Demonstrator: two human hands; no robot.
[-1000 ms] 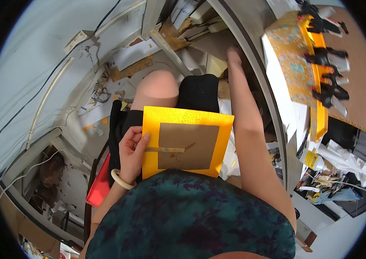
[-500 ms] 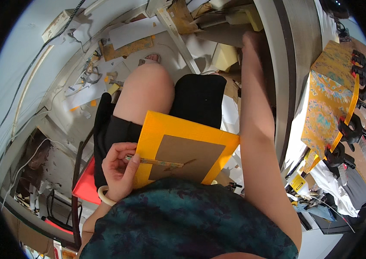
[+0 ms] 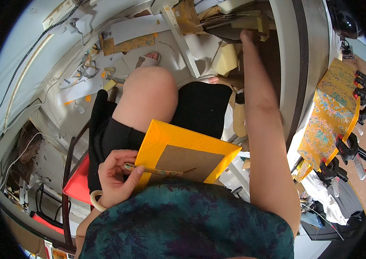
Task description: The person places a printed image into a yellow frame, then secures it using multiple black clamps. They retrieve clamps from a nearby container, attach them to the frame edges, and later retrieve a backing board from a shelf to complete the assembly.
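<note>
We see the left hand pinching a thin stick-like tool against the yellow board with its brown cardboard centre, resting on the lap. The right hand reaches under the table among scraps; its grip we cannot tell.

Board on lap, stick lying across its near-left edge. Left hand at board's left, right hand way out front among scraps. Surface to right, clamps on it.
</note>
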